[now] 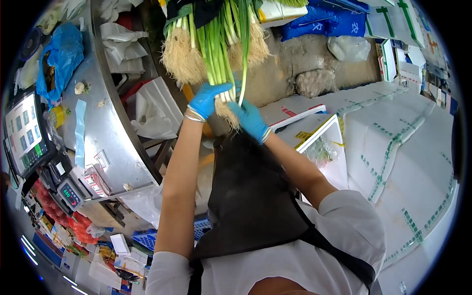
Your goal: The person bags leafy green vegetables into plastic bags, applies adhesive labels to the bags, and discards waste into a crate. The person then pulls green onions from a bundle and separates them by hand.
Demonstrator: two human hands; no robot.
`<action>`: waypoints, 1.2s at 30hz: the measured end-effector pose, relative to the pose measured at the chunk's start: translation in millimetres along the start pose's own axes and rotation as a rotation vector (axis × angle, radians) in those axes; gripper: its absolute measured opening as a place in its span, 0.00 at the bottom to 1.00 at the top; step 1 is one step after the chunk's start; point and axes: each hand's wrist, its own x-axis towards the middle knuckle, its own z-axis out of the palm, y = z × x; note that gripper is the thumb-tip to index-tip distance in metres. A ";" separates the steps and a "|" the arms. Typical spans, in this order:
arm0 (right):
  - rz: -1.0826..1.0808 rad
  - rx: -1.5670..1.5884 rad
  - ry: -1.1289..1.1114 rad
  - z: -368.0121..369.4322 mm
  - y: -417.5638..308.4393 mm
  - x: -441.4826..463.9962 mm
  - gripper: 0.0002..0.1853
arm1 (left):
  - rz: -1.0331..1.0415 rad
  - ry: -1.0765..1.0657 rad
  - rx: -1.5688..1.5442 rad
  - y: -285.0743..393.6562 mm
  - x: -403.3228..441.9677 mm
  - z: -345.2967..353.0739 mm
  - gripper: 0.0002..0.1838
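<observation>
My left hand [207, 101], in a blue glove, is wrapped round the white lower stems of a bunch of green stalks [214, 59] with pale stringy roots. From the right, my right hand [251, 120], also gloved in blue, closes on the same bunch near its base. The roots [227, 114] hang between both hands, just above my dark apron [250, 191]. Beyond my hands, more stalks with thick root clumps [184, 56] lie at the top of the view.
A metal counter [115, 142] on the left bears a blue plastic bag [64, 56], a touch screen [25, 132] and a scale [70, 192]. White foam boxes [393, 137] sealed with green-printed tape fill the right. Blue sacks [324, 22] lie at the top right.
</observation>
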 end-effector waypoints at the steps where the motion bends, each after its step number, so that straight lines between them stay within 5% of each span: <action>1: 0.122 -0.010 0.014 -13.9 -11.5 1.7 0.20 | 0.026 -0.036 -0.097 6.1 -6.5 9.1 0.30; 4: -0.016 -0.324 0.162 -52.4 -4.3 34.0 0.20 | 0.063 0.033 -0.196 8.7 -22.5 8.9 0.30; 7: -0.192 -0.579 0.163 -74.4 -76.2 95.9 0.19 | 0.035 -0.010 -0.259 -1.1 -39.2 -7.1 0.30; 9: -0.408 -0.639 0.147 -75.6 -105.3 152.1 0.18 | -0.002 -0.018 -0.303 -17.0 -61.9 4.5 0.30; 11: -0.719 -1.074 0.089 -76.5 -119.9 197.2 0.20 | -0.039 0.136 -0.240 -28.2 -83.5 35.2 0.32; 14: -0.446 -1.342 0.325 -56.4 -172.3 170.4 0.24 | -0.059 0.259 -0.266 -60.2 -97.3 34.3 0.25; 17: -0.292 -0.923 0.282 -50.6 -139.3 101.4 0.26 | -0.019 0.314 -0.220 -74.5 -97.5 26.6 0.21; 19: -0.108 -0.530 -0.060 -41.6 -73.6 52.4 0.24 | 0.055 0.326 -0.166 -70.4 -97.9 33.5 0.19; 21: 0.406 -0.256 -0.287 -18.9 -44.9 -11.7 0.18 | 0.079 0.365 -0.068 -82.4 -100.0 28.5 0.18; 24: 0.282 -0.032 -0.227 -18.1 -9.1 -25.4 0.15 | 0.098 0.373 -0.049 -86.0 -112.4 47.8 0.20; 27: 0.462 0.034 -0.282 -24.7 -13.0 -42.9 0.09 | 0.094 0.375 -0.066 -104.8 -127.5 61.1 0.21; 31: 0.658 0.653 -0.403 -37.9 -33.5 -74.7 0.11 | 0.037 0.321 -0.202 -116.9 -151.7 74.6 0.20; 36: 0.347 0.012 -0.414 -22.1 -34.2 -94.7 0.16 | 0.001 0.313 -0.197 -132.7 -170.7 70.9 0.18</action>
